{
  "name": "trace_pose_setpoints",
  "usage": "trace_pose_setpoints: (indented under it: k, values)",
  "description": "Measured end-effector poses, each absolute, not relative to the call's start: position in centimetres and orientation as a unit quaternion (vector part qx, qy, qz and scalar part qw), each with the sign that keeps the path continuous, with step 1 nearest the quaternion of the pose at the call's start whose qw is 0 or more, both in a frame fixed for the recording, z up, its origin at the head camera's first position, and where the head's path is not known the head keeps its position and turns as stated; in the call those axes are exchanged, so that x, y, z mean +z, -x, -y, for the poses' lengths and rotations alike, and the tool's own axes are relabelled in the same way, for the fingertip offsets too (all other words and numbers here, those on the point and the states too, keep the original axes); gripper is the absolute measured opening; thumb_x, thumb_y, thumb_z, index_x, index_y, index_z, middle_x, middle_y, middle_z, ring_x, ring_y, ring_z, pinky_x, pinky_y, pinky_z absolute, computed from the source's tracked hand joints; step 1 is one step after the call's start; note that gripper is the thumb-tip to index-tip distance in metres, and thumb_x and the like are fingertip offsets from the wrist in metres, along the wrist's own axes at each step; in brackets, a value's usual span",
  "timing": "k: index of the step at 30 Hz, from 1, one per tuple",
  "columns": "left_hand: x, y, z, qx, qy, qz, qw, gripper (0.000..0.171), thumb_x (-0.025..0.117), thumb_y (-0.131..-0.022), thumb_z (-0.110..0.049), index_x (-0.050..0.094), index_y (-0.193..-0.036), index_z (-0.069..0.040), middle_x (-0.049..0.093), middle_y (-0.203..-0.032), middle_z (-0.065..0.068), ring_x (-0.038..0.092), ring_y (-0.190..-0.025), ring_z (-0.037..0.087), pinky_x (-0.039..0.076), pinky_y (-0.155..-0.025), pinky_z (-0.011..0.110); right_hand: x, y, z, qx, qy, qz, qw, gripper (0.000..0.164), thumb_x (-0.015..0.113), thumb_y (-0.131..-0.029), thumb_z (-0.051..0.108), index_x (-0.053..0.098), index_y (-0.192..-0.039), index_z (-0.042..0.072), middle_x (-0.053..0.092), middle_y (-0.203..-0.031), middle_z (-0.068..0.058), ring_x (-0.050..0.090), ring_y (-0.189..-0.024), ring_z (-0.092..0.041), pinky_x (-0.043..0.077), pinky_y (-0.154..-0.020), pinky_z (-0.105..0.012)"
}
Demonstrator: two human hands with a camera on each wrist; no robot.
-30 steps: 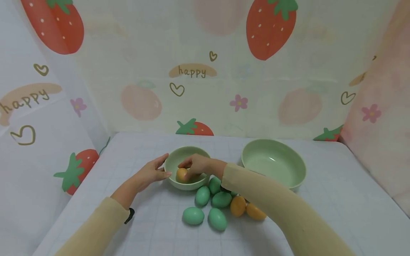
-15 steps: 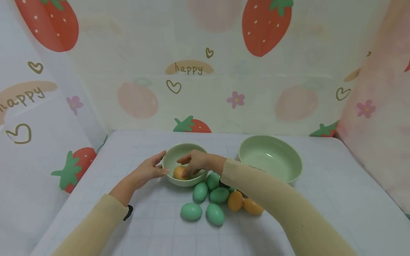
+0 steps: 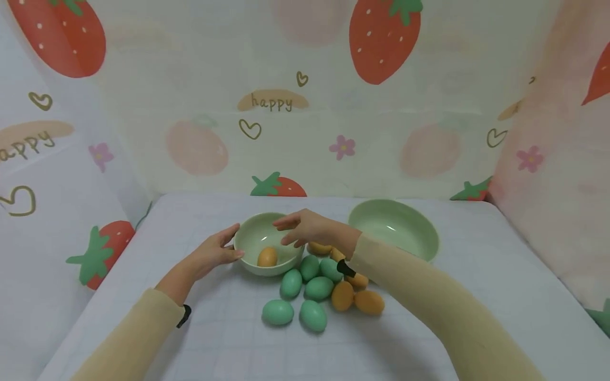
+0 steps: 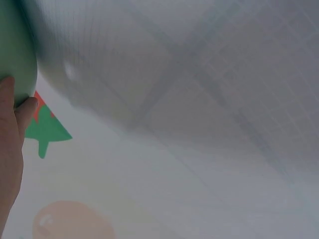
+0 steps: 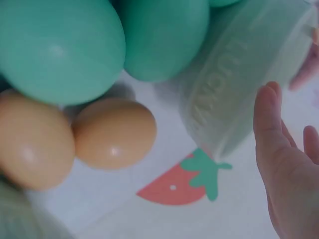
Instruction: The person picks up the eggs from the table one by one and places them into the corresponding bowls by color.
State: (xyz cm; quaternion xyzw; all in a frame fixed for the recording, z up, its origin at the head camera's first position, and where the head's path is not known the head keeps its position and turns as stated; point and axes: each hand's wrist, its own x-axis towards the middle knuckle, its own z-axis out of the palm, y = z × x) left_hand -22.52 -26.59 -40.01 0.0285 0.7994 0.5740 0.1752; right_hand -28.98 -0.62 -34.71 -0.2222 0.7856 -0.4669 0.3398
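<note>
My left hand (image 3: 216,251) rests against the left side of a small pale green bowl (image 3: 243,263), its extended fingers and thumb spread along the rim. In the left wrist view, fingertips touch the outside of the bowl (image 4: 20,55). One orange-brown egg (image 3: 267,257) lies inside. Over the bowl's right part hovers my right hand (image 3: 310,228), fingers loosely spread and holding nothing. Beside the bowl, several green eggs (image 3: 319,289) and several orange-brown eggs (image 3: 369,302) are grouped on the table. Raised lettering shows on the bowl wall (image 5: 214,89) in the right wrist view.
A larger green bowl (image 3: 414,233) stands at the back right, partly behind the right forearm. The table (image 3: 229,338) has a white checked cover. A fruit-patterned curtain (image 3: 200,69) encloses the back and sides.
My right hand has let go of the orange-brown egg in the small bowl and lifted up and to the right. My left hand stays at the rim. The head view has shifted slightly.
</note>
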Motion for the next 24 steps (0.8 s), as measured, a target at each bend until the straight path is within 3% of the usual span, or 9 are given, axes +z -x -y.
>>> trace_pose_setpoints:
  k: [5, 12, 19, 24]
  values:
    - [-40.0, 22.3, 26.8, 0.573, -0.015, -0.802, 0.172, 0.084, 0.062, -0.095, -0.008, 0.004, -0.156, -0.005, -0.003, -0.161, 0.017, 0.014, -0.143, 0.041, 0.027, -0.113, 0.048, -33.5, 28.7, -1.3, -0.488, 0.225, -0.780, 0.320, 0.053, 0.067, -0.090, 0.002, 0.052, -0.140, 0.005, 0.049, -0.143, -0.015, 0.047, -0.131, -0.030, 0.052, -0.093, -0.038]
    - [-40.2, 22.6, 26.7, 0.580, -0.016, -0.796, 0.171, 0.085, 0.062, -0.096, -0.009, 0.003, -0.156, -0.006, -0.005, -0.161, 0.017, 0.012, -0.144, 0.041, 0.029, -0.112, 0.047, -32.4, 27.7, -5.2, -0.504, 0.226, -0.780, 0.295, 0.053, 0.065, -0.089, 0.003, 0.052, -0.140, 0.006, 0.051, -0.142, -0.014, 0.058, -0.118, -0.026, 0.051, -0.094, -0.041]
    - [-40.2, 22.1, 26.2, 0.576, -0.014, -0.797, 0.179, 0.083, 0.060, -0.096, -0.006, 0.002, -0.156, -0.005, -0.006, -0.161, 0.017, 0.011, -0.143, 0.043, 0.028, -0.112, 0.048, -32.5, 26.7, -8.6, -0.519, 0.221, -0.772, 0.292, 0.055, 0.064, -0.090, 0.004, 0.048, -0.143, 0.004, 0.052, -0.140, -0.017, 0.057, -0.119, -0.033, 0.050, -0.096, -0.041]
    - [-40.0, 22.2, 25.8, 0.579, -0.023, -0.795, 0.179, 0.083, 0.060, -0.096, -0.005, 0.003, -0.155, -0.004, -0.006, -0.160, 0.019, 0.011, -0.143, 0.044, 0.030, -0.111, 0.048, -32.1, 26.1, -10.7, -0.519, 0.221, -0.777, 0.279, 0.056, 0.066, -0.089, 0.006, 0.048, -0.142, 0.003, 0.054, -0.136, -0.018, 0.058, -0.117, -0.029, 0.048, -0.098, -0.043]
